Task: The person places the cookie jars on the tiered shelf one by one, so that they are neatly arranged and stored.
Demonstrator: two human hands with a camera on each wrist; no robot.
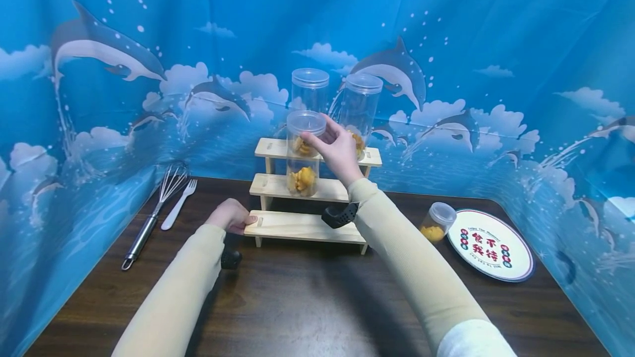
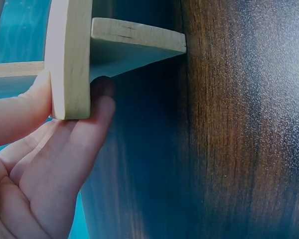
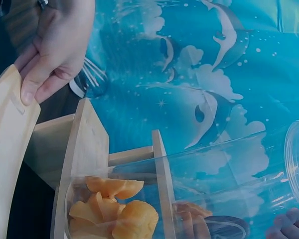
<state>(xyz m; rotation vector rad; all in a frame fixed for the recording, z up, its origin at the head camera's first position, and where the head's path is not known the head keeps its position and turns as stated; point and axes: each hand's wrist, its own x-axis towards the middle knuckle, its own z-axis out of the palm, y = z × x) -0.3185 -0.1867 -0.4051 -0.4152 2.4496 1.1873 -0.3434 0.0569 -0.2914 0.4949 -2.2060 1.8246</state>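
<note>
A three-step wooden display stand (image 1: 307, 226) stands on the table. My left hand (image 1: 229, 216) pinches the left end of its lowest step, thumb on top and fingers underneath, as the left wrist view shows. On the middle step is a tall clear jar (image 1: 301, 179) with a transparent lid and yellow-orange pieces at its bottom. My right hand (image 1: 339, 150) holds this jar near the top, thumb on its near side. The jar looks upright, its base over the step. Two similar jars, a left one (image 1: 310, 88) and a right one (image 1: 364, 98), stand on the top step.
A short lidded jar (image 1: 436, 221) with yellow contents sits at the right, beside a white plate (image 1: 491, 244) with red lettering. At the left lie a whisk (image 1: 149, 230) and a white fork (image 1: 179, 204). A blue dolphin-print curtain (image 1: 278, 15) hangs behind the table.
</note>
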